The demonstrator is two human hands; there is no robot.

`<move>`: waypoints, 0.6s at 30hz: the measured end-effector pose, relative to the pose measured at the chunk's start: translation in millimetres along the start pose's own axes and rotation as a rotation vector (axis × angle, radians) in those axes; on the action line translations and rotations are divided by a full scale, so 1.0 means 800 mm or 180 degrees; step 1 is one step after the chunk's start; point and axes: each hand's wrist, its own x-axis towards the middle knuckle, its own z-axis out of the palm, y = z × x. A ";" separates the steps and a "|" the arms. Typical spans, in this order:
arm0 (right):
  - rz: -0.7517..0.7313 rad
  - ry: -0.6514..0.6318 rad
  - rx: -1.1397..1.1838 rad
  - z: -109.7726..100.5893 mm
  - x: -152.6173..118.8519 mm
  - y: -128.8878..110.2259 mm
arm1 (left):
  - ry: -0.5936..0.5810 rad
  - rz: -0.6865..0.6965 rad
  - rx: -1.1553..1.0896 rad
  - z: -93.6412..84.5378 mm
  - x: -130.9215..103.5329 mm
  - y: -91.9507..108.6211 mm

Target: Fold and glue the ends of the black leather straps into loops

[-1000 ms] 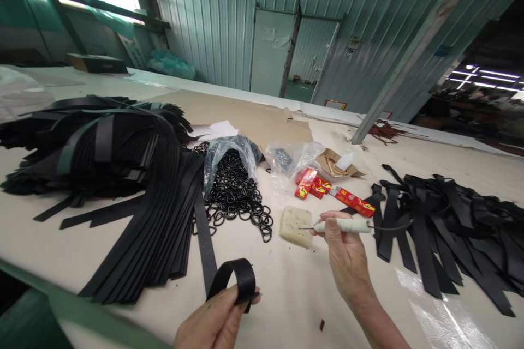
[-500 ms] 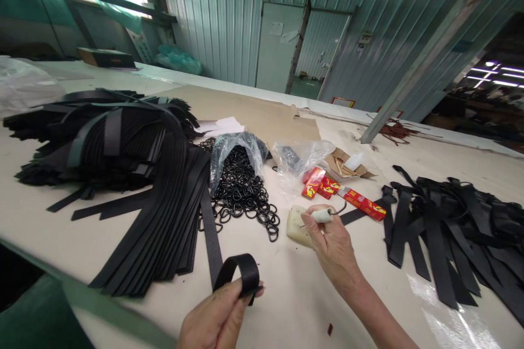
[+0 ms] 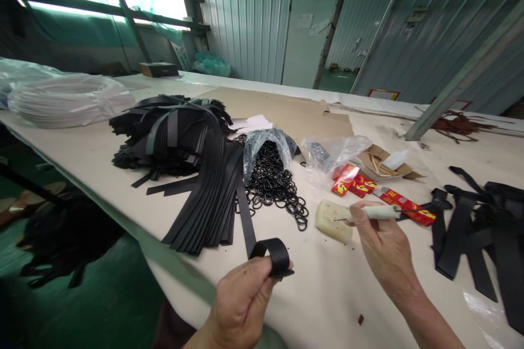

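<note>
My left hand (image 3: pixel 244 295) pinches a black strap (image 3: pixel 279 255) whose end is folded over into a loop above the table. The rest of this strap runs back toward the pile of black straps (image 3: pixel 213 191). Between the fingers of my right hand (image 3: pixel 385 248) is a white-handled tool (image 3: pixel 379 212) with a thin needle-like tip pointing left; something dark and thin extends from its other end. The tip is over a pale yellow block (image 3: pixel 332 223) dotted with dark specks. Black metal rings (image 3: pixel 272 174) spill from a clear plastic bag (image 3: pixel 282 136) beyond my hands.
Red and yellow boxes (image 3: pixel 405 205) and an open cardboard box (image 3: pixel 380 161) lie behind my right hand. More black straps (image 3: pixel 470 234) are heaped at right. A metal post (image 3: pixel 462 76) rises from the table (image 3: pixel 319 294). A wrapped white coil (image 3: pixel 69 101) sits far left.
The view has turned left, so the scene sits further right. The tool has swung so that its handle lies nearly level. My left hand keeps its hold on the folded strap.
</note>
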 end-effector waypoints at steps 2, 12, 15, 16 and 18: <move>0.0470 0.0187 0.0773 -0.010 -0.014 -0.010 | -0.0042 0.0211 0.0207 -0.002 -0.002 0.003; 0.1609 -0.0818 0.3435 -0.024 -0.098 -0.074 | -0.0112 0.0817 0.0622 0.014 0.001 0.018; 0.1723 -0.0864 0.3495 -0.018 -0.103 -0.073 | -0.0149 0.0805 0.0599 0.014 0.003 0.023; 0.1739 -0.0872 0.3488 -0.016 -0.104 -0.072 | -0.0150 0.0770 0.0593 0.015 0.002 0.024; 0.1741 -0.0897 0.3463 -0.014 -0.106 -0.072 | -0.0138 0.0684 0.0575 0.015 0.000 0.025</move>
